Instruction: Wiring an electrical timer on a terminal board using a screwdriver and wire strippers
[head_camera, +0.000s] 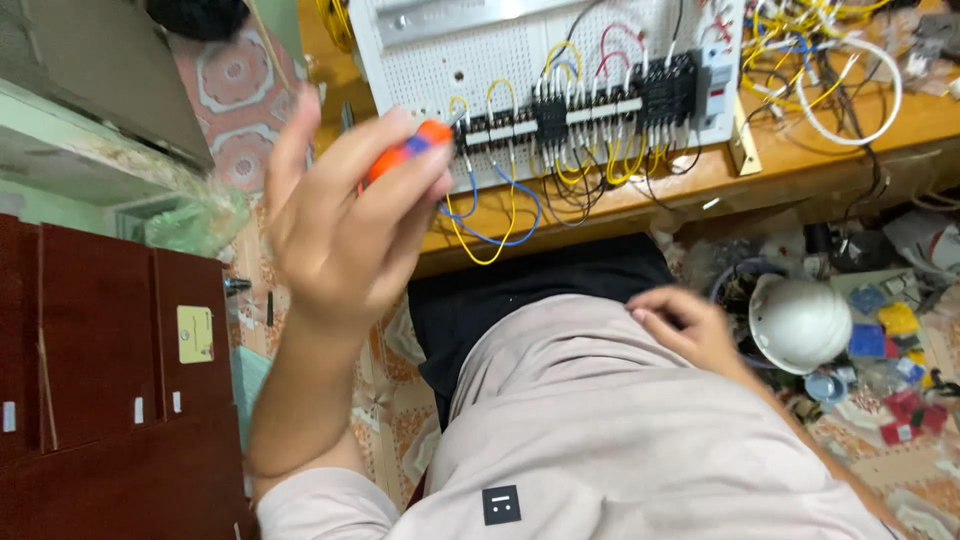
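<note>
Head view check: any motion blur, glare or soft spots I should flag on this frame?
Head view: the left hand and the orange-handled screwdriver it grips are smeared by motion blur; the white perforated panel and its wiring look fairly sharp; the right hand on the lap is only slightly soft; the white helmet is bright but not blown out; lighting is even, with no hard shadows.

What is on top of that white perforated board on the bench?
The board carries a row of black terminal blocks with yellow, blue and red wires looping off. The left hand, holding an orange screwdriver, covers the row's left end.
</note>
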